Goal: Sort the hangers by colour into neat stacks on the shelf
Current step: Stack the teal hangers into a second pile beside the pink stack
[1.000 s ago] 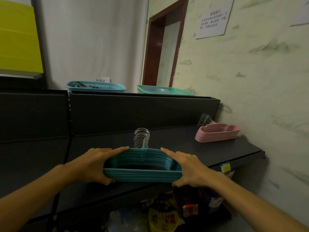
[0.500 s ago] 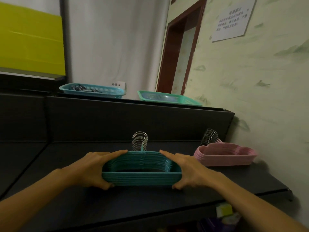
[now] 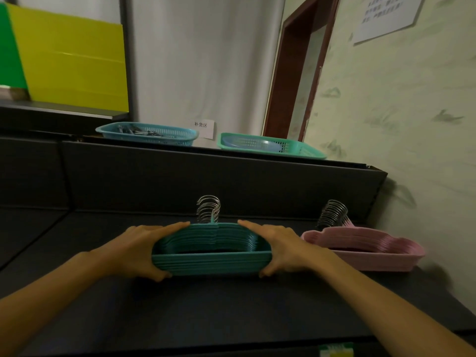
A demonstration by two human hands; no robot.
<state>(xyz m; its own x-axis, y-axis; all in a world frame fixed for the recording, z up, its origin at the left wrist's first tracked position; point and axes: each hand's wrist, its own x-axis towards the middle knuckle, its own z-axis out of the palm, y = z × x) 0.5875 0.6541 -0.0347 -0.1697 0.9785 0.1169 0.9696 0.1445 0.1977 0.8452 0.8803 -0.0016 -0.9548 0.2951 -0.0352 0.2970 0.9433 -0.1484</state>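
Note:
A stack of teal hangers with metal hooks pointing to the back lies on the dark shelf, in the middle of the view. My left hand grips its left end, thumb under the front bar and fingers along the top. My right hand grips the right end the same way. A stack of pink hangers sits to the right on the same shelf, close to the teal stack, hooks also to the back.
The shelf's dark back panel rises behind the stacks. On top of it stand a blue basket with metal items and a green basket. The wall closes the right side. A doorway lies beyond.
The teal stack, held in both hands, has moved from the shelf's front edge further in onto the shelf and nearer the pink stack. The view has come closer and tilted up.

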